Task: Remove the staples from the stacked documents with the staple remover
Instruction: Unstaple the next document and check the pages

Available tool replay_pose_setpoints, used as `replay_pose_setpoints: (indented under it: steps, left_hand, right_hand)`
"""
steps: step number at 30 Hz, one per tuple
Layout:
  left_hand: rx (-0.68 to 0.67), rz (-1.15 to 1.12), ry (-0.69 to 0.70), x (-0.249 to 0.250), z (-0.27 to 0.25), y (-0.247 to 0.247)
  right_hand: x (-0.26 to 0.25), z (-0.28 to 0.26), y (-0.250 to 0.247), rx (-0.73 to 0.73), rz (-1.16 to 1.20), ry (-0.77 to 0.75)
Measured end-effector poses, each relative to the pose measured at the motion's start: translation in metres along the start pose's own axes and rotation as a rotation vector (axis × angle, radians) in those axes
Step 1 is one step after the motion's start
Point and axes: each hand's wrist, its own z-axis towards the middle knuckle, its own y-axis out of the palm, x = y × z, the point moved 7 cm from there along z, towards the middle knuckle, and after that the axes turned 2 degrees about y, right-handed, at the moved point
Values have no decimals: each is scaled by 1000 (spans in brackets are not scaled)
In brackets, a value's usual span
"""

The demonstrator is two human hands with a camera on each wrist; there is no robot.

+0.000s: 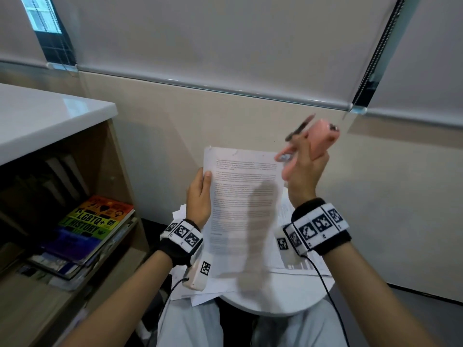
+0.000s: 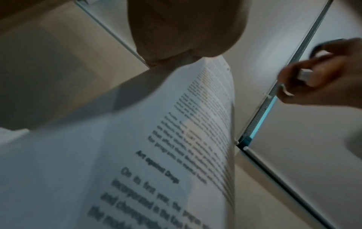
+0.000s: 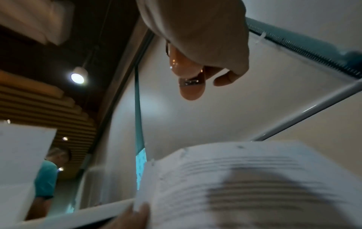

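Head view: the left hand (image 1: 199, 196) pinches the left edge of a printed document (image 1: 244, 201), raised over loose papers (image 1: 298, 259) on the round counter (image 1: 275, 305). The right hand (image 1: 304, 171), raised right of the sheet, grips a pink staple remover (image 1: 322, 139). A bookshelf (image 1: 82, 221) stands left.

Left wrist view: blurred text covers the document (image 2: 176, 147).

Right wrist view: fingers (image 3: 225, 79) curl around the staple remover (image 3: 191, 86).
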Motion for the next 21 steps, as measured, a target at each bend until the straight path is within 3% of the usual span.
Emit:
replay_pose_setpoints:
  steps: [3,7,13,21]
  left_hand:
    - [0,-14,-23,3,-19,10]
    - [-24,-29,-19,12,-37,20]
    - [-32,39,39,22,-37,18]
    - [-64,106,45,22,-39,20]
  right_hand:
    - [-3,-1,37,35,26,94]
    - [20,-8,70,10,-194,164]
    - [50,-22,80,-49,-458,127]
    - [45,-26,84,-29,-431,51]
